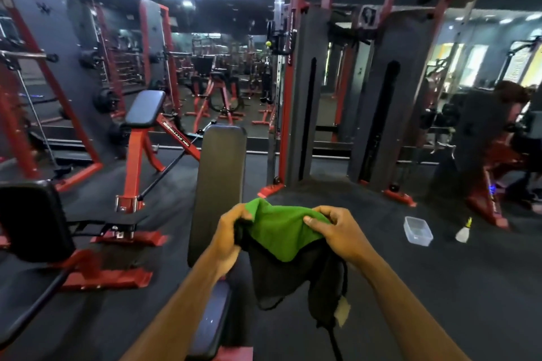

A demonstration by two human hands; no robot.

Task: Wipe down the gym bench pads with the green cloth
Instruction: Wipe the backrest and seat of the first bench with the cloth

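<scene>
Both hands hold the cloth up between them, above the near end of the bench. The left hand grips its left edge with curled fingers; the right hand pinches its right edge, thumb on top. The cloth's green side faces up, with a dark part hanging below. The long pad runs ahead of the left hand, the seat pad beneath the left forearm. A tub and a bottle stand on the floor right of the right hand.
</scene>
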